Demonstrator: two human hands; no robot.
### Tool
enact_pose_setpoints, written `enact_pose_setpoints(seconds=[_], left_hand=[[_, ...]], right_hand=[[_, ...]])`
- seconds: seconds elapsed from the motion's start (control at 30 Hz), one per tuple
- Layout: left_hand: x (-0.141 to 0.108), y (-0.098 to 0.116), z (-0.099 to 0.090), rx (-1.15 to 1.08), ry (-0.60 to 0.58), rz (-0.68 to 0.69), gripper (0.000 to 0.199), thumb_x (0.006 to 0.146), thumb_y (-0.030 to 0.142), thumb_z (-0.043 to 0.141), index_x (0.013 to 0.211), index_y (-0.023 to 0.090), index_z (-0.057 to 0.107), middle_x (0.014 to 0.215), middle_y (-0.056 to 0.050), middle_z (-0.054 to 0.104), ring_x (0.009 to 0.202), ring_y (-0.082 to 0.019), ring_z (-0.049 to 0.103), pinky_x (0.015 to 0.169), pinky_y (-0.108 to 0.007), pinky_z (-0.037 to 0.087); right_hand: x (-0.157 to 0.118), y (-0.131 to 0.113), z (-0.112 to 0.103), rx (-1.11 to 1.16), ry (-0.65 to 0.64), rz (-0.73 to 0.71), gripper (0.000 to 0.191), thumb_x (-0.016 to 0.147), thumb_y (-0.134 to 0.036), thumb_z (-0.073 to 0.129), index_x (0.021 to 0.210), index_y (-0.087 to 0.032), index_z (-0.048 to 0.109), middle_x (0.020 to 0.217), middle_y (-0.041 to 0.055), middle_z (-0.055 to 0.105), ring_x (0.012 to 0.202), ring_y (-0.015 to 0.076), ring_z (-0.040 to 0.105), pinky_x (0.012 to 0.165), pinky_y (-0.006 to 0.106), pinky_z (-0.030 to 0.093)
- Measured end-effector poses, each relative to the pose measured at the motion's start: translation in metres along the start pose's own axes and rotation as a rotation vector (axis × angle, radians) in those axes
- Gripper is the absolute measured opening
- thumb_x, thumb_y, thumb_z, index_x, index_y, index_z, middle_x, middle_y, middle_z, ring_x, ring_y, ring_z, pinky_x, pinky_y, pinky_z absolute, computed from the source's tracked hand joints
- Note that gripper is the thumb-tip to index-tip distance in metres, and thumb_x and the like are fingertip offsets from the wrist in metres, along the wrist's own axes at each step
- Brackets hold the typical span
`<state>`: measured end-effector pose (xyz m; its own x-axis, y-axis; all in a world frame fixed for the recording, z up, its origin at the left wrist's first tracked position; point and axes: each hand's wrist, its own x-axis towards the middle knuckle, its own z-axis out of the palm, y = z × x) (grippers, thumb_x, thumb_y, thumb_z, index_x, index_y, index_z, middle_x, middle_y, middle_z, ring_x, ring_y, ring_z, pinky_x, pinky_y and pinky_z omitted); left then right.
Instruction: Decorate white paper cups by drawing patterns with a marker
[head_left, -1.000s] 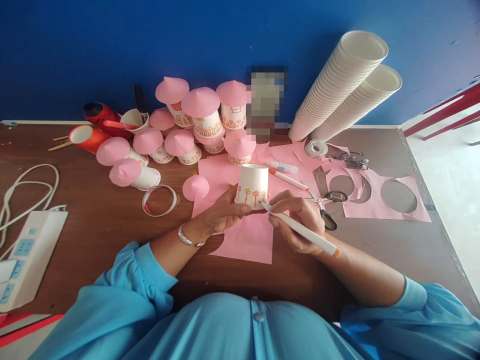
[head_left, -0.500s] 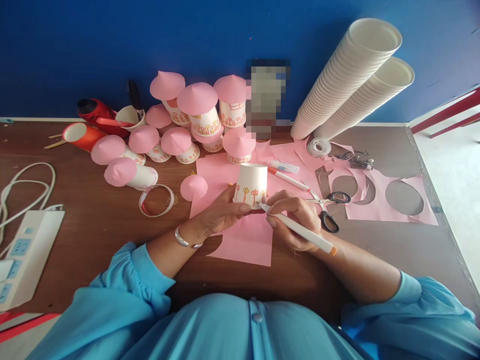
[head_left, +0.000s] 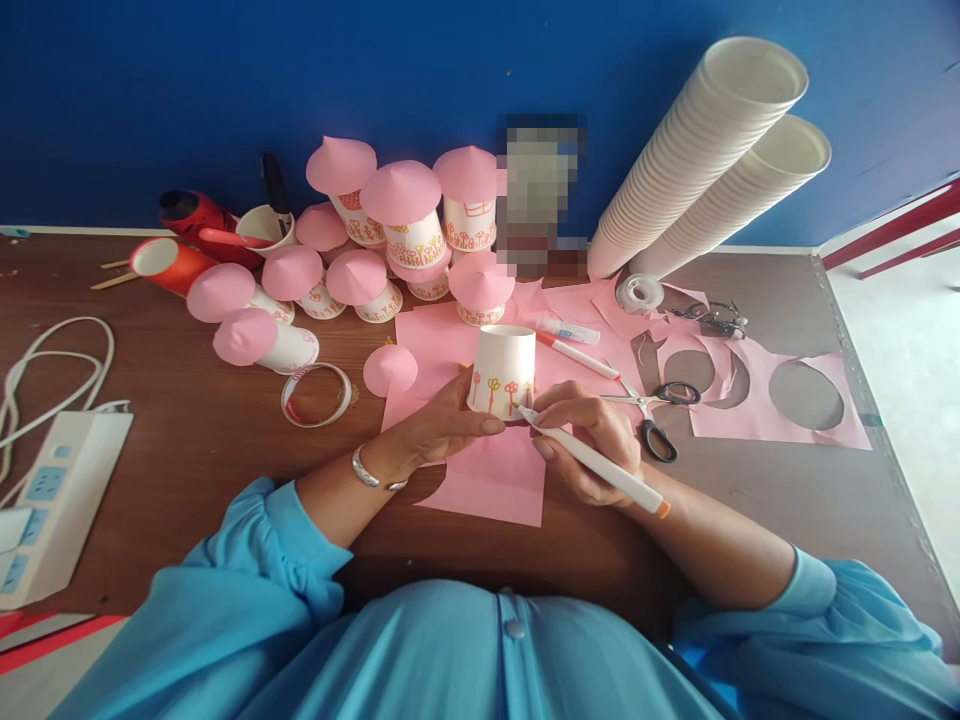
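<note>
A white paper cup [head_left: 504, 358] is upside down in my left hand [head_left: 442, 425], which grips it low on the left side with the thumb in front. Orange and yellow flowers on stems are drawn around its lower part. In my right hand [head_left: 589, 440] is a white marker [head_left: 607, 466] with an orange end. Its tip touches the cup near the bottom, by a flower stem. Pink paper [head_left: 495, 485] lies beneath both hands. Scissors [head_left: 656, 405] with black handles rest just right of my right hand, and a pink paper cone [head_left: 390, 371] sits left of the cup.
Several decorated cups with pink cone tops [head_left: 401, 195] stand at the back left. Two tall stacks of paper cups [head_left: 690, 160] lean at the back right. A tape roll [head_left: 640, 293], glue stick [head_left: 574, 331], second marker [head_left: 577, 355] and cut paper ring [head_left: 316, 394] lie around. A power strip [head_left: 67, 500] is at left.
The view has shifted slightly. The marker tip stays at the cup's lower part, with both hands keeping nearly the same grip and place.
</note>
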<state>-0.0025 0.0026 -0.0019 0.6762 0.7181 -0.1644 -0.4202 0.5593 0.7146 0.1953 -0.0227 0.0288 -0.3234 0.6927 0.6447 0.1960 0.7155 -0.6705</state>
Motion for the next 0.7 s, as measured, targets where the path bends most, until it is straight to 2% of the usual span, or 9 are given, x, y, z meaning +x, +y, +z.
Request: enact_pose_setpoints(seconds=[0.2, 0.43, 0.7], left_hand=[[0.0, -0.0001, -0.0018, 0.041, -0.012, 0.014, 0.037, 0.075, 0.024, 0.083, 0.11, 0.018, 0.07, 0.104, -0.008, 0.075, 0.098, -0.021, 0.071, 0.09, -0.035, 0.052], [-0.0001, -0.0007, -0.0017, 0.057, 0.048, 0.006, 0.04, 0.073, 0.023, 0.084, 0.111, 0.018, 0.071, 0.1, -0.008, 0.076, 0.095, -0.023, 0.072, 0.089, -0.038, 0.055], [0.0021, 0.0022, 0.0021, 0.016, 0.022, -0.008, 0.035, 0.073, 0.023, 0.084, 0.106, 0.017, 0.072, 0.097, -0.007, 0.075, 0.092, -0.021, 0.071, 0.088, -0.035, 0.054]], right_hand=[[-0.0011, -0.0024, 0.0015, -0.01, 0.018, -0.02, 0.019, 0.087, -0.015, 0.061, 0.104, -0.024, 0.057, 0.075, 0.0016, 0.062, 0.068, 0.0184, 0.066, 0.054, 0.029, 0.055], [-0.0008, -0.0014, 0.0006, -0.015, 0.005, 0.0, 0.023, 0.085, -0.013, 0.061, 0.105, -0.024, 0.057, 0.077, 0.0021, 0.066, 0.067, 0.0184, 0.068, 0.052, 0.028, 0.053], [-0.0002, -0.0002, 0.0012, -0.025, 0.011, -0.003, 0.023, 0.084, -0.011, 0.063, 0.103, -0.023, 0.058, 0.077, 0.0023, 0.066, 0.065, 0.0173, 0.068, 0.05, 0.026, 0.051]])
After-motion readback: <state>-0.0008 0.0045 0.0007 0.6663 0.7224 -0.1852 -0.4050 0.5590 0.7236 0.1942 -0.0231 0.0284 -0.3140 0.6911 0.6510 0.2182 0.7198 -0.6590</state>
